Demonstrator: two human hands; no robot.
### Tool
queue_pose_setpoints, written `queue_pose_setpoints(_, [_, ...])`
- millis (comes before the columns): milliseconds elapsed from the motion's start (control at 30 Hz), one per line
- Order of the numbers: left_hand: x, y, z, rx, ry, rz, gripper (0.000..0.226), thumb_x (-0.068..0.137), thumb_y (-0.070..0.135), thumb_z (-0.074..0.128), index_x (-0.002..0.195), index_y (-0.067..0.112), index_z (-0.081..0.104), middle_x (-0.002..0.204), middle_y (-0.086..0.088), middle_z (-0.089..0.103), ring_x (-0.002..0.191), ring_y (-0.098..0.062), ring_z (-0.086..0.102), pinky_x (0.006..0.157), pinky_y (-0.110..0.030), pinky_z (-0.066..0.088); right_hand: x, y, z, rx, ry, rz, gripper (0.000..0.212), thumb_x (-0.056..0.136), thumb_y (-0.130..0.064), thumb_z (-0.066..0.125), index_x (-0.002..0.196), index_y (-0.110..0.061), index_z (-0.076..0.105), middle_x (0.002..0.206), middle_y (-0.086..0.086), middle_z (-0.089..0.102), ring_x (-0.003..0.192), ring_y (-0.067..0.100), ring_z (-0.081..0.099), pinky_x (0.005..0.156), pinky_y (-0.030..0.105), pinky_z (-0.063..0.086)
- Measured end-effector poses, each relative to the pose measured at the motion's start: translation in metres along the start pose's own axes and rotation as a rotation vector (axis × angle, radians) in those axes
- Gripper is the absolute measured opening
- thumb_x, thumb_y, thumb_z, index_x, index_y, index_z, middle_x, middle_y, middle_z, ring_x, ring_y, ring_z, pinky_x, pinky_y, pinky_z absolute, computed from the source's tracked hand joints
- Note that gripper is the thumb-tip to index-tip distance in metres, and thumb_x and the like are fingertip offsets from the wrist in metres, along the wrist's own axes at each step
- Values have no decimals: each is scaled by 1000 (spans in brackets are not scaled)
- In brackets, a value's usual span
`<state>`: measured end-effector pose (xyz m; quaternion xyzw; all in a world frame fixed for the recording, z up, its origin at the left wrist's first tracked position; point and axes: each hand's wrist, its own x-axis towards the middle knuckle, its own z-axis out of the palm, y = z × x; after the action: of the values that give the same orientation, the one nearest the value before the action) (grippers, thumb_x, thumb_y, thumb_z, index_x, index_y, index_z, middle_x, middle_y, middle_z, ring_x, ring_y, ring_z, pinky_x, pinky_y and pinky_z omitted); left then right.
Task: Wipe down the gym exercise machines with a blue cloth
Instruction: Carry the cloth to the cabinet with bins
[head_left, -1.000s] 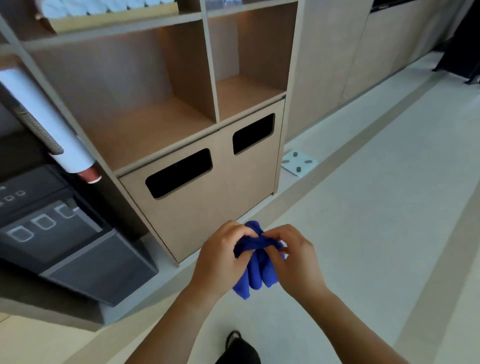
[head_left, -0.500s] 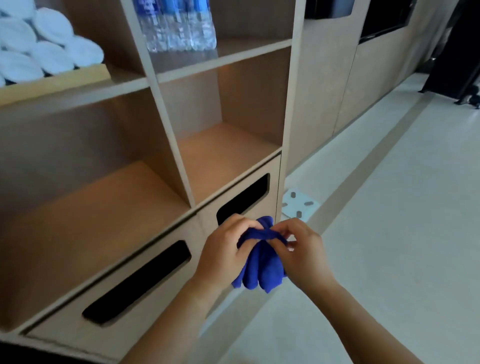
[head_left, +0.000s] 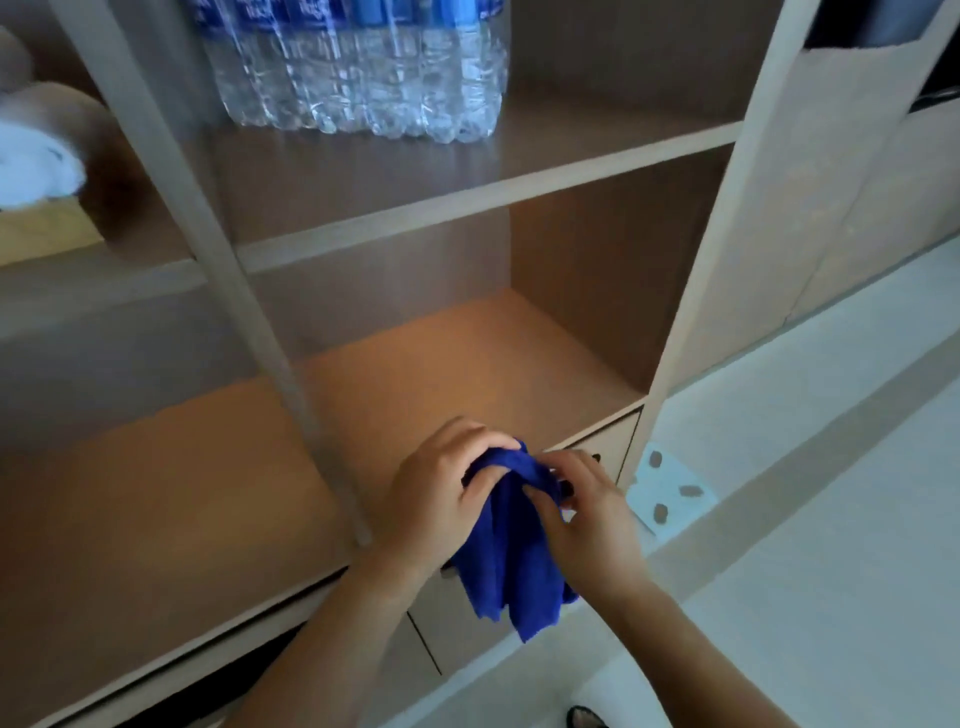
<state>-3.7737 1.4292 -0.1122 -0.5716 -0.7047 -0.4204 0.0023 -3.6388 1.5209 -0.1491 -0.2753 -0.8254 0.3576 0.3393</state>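
Observation:
A bunched blue cloth (head_left: 511, 561) hangs between both my hands at the lower middle of the head view. My left hand (head_left: 436, 493) grips its top from the left, fingers curled over the fold. From the right, my right hand (head_left: 587, 514) pinches the same bunched top. The cloth's loose ends dangle below my wrists. No exercise machine is in sight.
A wooden shelf unit (head_left: 260, 322) fills the view right in front of my hands. Packed water bottles (head_left: 358, 67) stand on an upper shelf, a white rolled towel (head_left: 36, 166) at far left. A pale floor plate (head_left: 670, 493) lies right of the unit on light flooring.
The view has risen and moved closer to the shelves; the dark machine at lower left is out of sight. Both hands still hold the cloth, now higher against the open shelf.

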Motion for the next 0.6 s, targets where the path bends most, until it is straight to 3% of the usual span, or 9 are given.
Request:
queue_pose_setpoints(100, [28,-14,6,70,21,-72,19,86,25,53,102,34,59,97,19,56,94,-1,54,80,-26,47,47,19,-1,15,-107,-100,23,87,-9,57,101,-27,60,91,-22,56,86,-4,52,67,10,43])
queue_pose_setpoints(233, [65,-28,8,196,72,-128,23,88,21,54,104,37,58,98,23,49,92,2,49,78,-13,39,112,36,-6,51,-157,-233,26,85,0,57,102,-18,63,95,-14,56,86,-8,50,74,5,37])
queue_pose_setpoints(333, [87,-35,9,280,168,-159,27,86,8,58,101,29,64,98,18,51,95,-3,50,82,-14,37,155,41,-8,73,-144,-360,30,83,4,55,104,-16,63,98,-9,54,90,1,51,81,10,39])
queue_pose_setpoints(433, [100,-41,23,322,226,-217,35,84,4,58,104,32,59,107,16,49,104,-5,47,90,-18,37,185,50,-4,109,-178,-415,35,83,3,55,108,-20,62,107,-9,52,99,2,49,86,8,37])
queue_pose_setpoints(533, [95,-56,55,390,73,-400,46,86,11,56,125,35,48,132,11,38,122,-7,33,101,-13,19,199,77,5,-2,-383,-407,37,84,-4,60,119,-17,56,122,-2,50,109,0,40,92,4,28])
queue_pose_setpoints(600, [80,-73,81,427,-71,-460,52,90,19,53,136,35,36,145,10,27,131,-8,23,101,-8,9,196,102,11,-88,-530,-344,42,85,-13,61,125,-17,50,132,2,45,119,12,40,98,15,32])
